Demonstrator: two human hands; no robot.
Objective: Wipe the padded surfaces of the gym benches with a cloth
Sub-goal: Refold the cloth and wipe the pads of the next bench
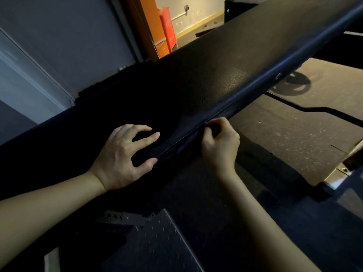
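**Bench pad and cloth: soft thing on a firm, grained surface**

Nearest to the camera, low in the view, a metal bracket (117, 215) with holes belongs to some dark frame. Just above it the two forearms reach to the near edge of the bench pad (225, 61).

The left hand (121, 154) lies on top of the pad, fingers spread and bent, tips and thumb pressing down. The right hand (220, 142) is at the pad's side edge with fingers curled, pinching there. Between them lies what seems to be a dark cloth (169, 147) with a stitched hem, draped over the edge. It is so dark that I cannot separate it surely from the upholstery.

In my judgement the cloth is light and limp. It should be bunched under a flat palm, not held by one corner. The pad looks firm, with a grained cover that should give some friction, and it needs no lifting.

Further away are the speckled floor (284, 138), a weight plate (294, 83) and an orange frame (145, 24).
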